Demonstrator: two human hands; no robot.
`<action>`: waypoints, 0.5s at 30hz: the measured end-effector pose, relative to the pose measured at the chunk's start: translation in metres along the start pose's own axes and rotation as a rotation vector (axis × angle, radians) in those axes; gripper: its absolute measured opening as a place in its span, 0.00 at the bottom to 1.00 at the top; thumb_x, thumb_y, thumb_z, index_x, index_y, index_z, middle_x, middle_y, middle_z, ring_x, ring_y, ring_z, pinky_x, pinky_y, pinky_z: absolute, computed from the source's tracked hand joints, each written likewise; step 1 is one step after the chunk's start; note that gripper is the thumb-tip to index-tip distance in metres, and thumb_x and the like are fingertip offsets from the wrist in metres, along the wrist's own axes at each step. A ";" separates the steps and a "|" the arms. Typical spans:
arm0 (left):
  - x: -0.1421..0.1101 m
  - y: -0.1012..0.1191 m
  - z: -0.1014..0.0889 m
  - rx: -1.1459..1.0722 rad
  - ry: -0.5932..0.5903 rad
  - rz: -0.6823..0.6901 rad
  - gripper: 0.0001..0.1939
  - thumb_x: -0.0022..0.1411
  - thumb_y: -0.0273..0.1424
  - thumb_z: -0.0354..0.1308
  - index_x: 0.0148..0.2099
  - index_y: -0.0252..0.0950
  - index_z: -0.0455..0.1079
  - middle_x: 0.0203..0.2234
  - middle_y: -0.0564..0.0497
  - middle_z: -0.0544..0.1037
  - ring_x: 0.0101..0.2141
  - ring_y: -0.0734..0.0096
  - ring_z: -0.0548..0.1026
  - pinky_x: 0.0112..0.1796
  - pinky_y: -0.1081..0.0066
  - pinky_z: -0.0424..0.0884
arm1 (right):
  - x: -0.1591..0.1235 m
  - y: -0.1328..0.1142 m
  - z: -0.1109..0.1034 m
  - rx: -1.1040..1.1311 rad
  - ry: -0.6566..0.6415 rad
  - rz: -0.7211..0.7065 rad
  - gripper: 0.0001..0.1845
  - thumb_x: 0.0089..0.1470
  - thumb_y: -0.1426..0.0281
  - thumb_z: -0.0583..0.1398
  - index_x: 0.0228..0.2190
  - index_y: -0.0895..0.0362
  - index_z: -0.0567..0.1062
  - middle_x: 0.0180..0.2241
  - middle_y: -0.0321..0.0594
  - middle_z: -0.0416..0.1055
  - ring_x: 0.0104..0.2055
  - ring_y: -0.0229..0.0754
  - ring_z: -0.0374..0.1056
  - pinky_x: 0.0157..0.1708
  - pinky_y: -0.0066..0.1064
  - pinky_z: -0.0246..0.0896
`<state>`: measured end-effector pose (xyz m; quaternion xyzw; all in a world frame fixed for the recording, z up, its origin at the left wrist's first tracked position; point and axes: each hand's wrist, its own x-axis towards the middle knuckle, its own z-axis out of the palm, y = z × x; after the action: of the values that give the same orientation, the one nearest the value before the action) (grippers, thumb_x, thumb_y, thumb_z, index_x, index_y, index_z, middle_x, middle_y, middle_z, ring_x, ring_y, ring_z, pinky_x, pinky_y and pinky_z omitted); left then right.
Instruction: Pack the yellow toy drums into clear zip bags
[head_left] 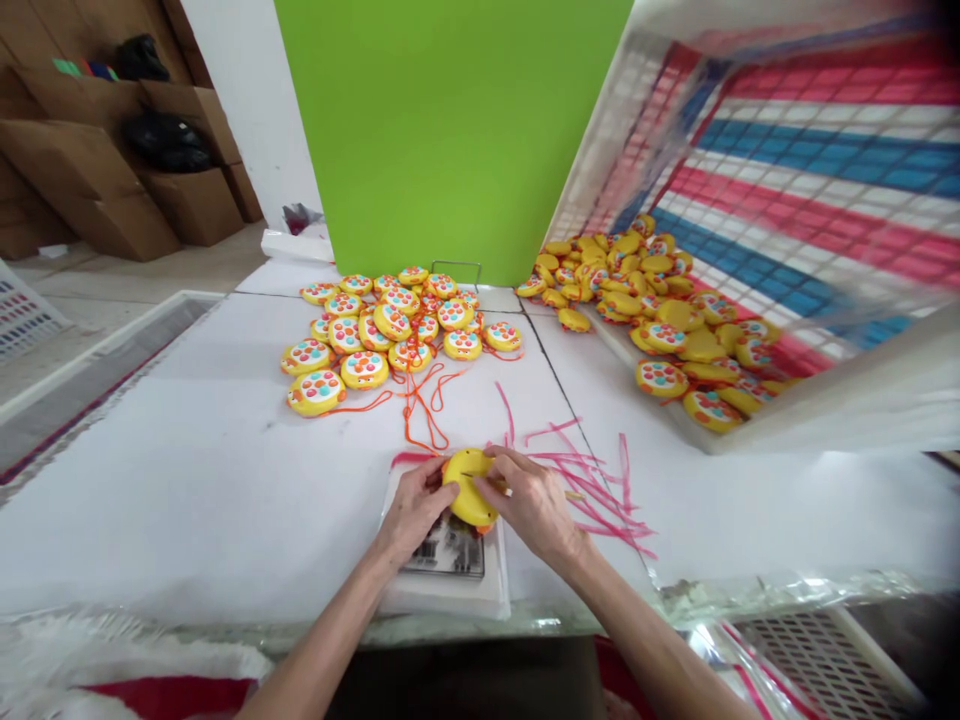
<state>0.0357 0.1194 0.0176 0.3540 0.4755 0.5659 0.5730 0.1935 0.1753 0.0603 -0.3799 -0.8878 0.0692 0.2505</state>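
A round yellow plastic toy (pixel 470 488) is held back side up in front of me, with small orange parts at its edge. Around its left edge my left hand (pixel 414 508) is closed, thumb on the near face. My right hand (pixel 534 500) has its fingers bent at the toy's right side, pinching something thin that I cannot make out clearly; a short tan stick end shows beside the hand. Under the toy lies a flat pad with a dark printed picture (pixel 446 553). Beyond my hands, an orange cord (pixel 412 410) trails from a group of similar toys (pixel 367 370).
Pink strips (pixel 600 490) lie scattered right of my hands. On the right, a tipped white basket (pixel 810 425) spills many yellow toys (pixel 679 315). A green panel (pixel 450 130) stands at the back of the white table (pixel 187 480). Cardboard boxes (pixel 112 215) are stacked far left.
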 end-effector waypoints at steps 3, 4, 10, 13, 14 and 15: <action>0.000 0.000 0.000 0.014 -0.007 0.008 0.23 0.53 0.28 0.56 0.53 0.31 0.65 0.40 0.46 0.77 0.38 0.65 0.75 0.38 0.70 0.70 | -0.001 0.000 0.001 0.017 -0.013 -0.006 0.06 0.50 0.71 0.60 0.24 0.56 0.69 0.41 0.40 0.75 0.27 0.36 0.72 0.26 0.24 0.61; 0.000 0.000 0.000 0.019 -0.008 0.009 0.23 0.53 0.28 0.56 0.53 0.31 0.65 0.40 0.46 0.77 0.38 0.65 0.75 0.38 0.70 0.70 | -0.001 0.000 0.001 0.014 -0.009 -0.001 0.06 0.50 0.71 0.59 0.24 0.56 0.69 0.41 0.40 0.75 0.27 0.36 0.72 0.26 0.24 0.61; -0.001 0.002 0.000 0.018 -0.003 0.010 0.23 0.53 0.28 0.56 0.52 0.31 0.65 0.39 0.46 0.77 0.39 0.64 0.75 0.38 0.69 0.70 | 0.001 0.001 0.002 -0.003 0.007 0.022 0.06 0.50 0.71 0.60 0.23 0.57 0.69 0.37 0.40 0.76 0.28 0.37 0.72 0.25 0.24 0.61; -0.001 0.001 0.000 0.035 0.006 -0.001 0.23 0.52 0.29 0.57 0.52 0.31 0.66 0.39 0.46 0.77 0.38 0.64 0.75 0.38 0.69 0.70 | 0.000 0.002 0.002 0.029 -0.004 0.012 0.06 0.50 0.71 0.60 0.23 0.57 0.69 0.39 0.41 0.75 0.26 0.35 0.71 0.26 0.23 0.62; -0.001 0.000 0.000 0.042 0.007 -0.002 0.23 0.52 0.29 0.57 0.52 0.31 0.66 0.39 0.46 0.77 0.38 0.64 0.75 0.38 0.70 0.70 | -0.001 0.003 0.002 0.040 -0.008 0.010 0.06 0.50 0.71 0.59 0.23 0.57 0.69 0.40 0.41 0.75 0.26 0.34 0.71 0.26 0.23 0.62; -0.001 0.000 0.000 0.048 0.008 -0.002 0.23 0.52 0.29 0.57 0.52 0.31 0.66 0.39 0.46 0.77 0.38 0.64 0.75 0.38 0.70 0.70 | -0.002 0.003 0.002 0.046 -0.010 0.010 0.06 0.50 0.71 0.59 0.23 0.57 0.69 0.40 0.41 0.75 0.26 0.34 0.71 0.27 0.23 0.62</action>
<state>0.0355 0.1187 0.0179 0.3651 0.4916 0.5550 0.5630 0.1954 0.1765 0.0570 -0.3783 -0.8851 0.0929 0.2546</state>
